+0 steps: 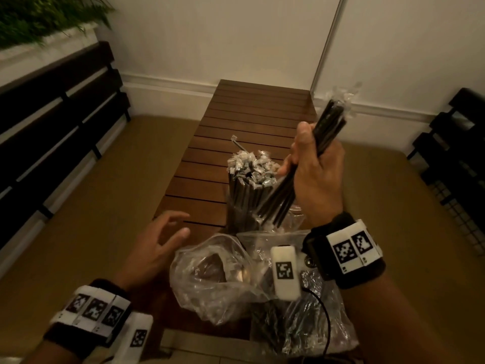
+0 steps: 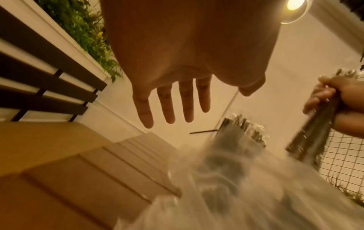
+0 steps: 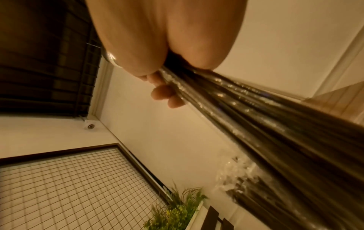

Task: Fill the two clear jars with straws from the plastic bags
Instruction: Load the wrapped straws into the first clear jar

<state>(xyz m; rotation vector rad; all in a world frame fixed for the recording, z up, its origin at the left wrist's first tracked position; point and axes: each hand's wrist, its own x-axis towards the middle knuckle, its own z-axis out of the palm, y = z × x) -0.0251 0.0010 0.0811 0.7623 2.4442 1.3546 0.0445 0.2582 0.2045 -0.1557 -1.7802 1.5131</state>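
Dark slatted wood of the table (image 1: 252, 106) lies under the left hand (image 1: 154, 243), which hovers with fingers spread and holds nothing, just left of the crumpled plastic bags (image 1: 210, 274). Further right stands one clear jar (image 1: 244, 206), already packed with upright wrapped straws; a second jar I cannot make out. Right again, the right hand (image 1: 319, 177) grips a bundle of black straws (image 1: 328, 122), slanting, its lower ends just beside that jar's mouth.
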